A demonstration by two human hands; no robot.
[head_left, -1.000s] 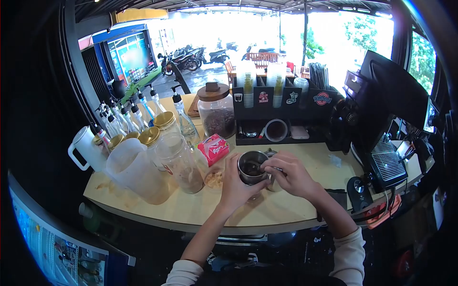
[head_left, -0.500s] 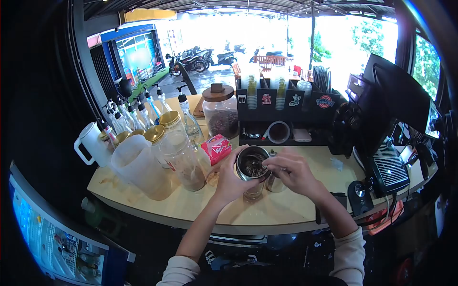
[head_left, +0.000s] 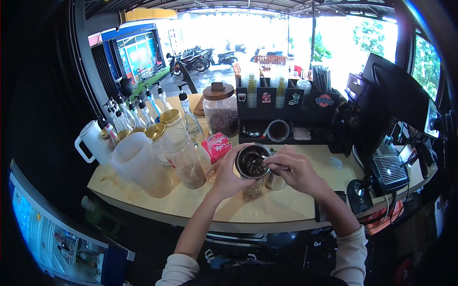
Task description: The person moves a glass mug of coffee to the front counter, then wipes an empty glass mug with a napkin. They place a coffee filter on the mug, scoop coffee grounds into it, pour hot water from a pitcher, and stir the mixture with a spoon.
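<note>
My left hand is wrapped round a metal cup with dark, wet-looking bits inside, held above the counter and tilted towards me. In my right hand, pinched fingers grip a metal spoon whose end reaches into the cup. Just under the cup stands a clear glass, its top hidden. Another glass is beside it, partly behind my right fingers. A pink tissue pack lies behind my left hand.
To the left are a tall clear jar with brown contents, a cloudy pitcher, a white jug and pump bottles. Behind stands a black cup organiser. A lidded glass jar is next to it; a coffee machine is right.
The spoon now shows more plainly inside the cup, and its end has shifted. My right hand has moved slightly; my left hand still holds the cup.
</note>
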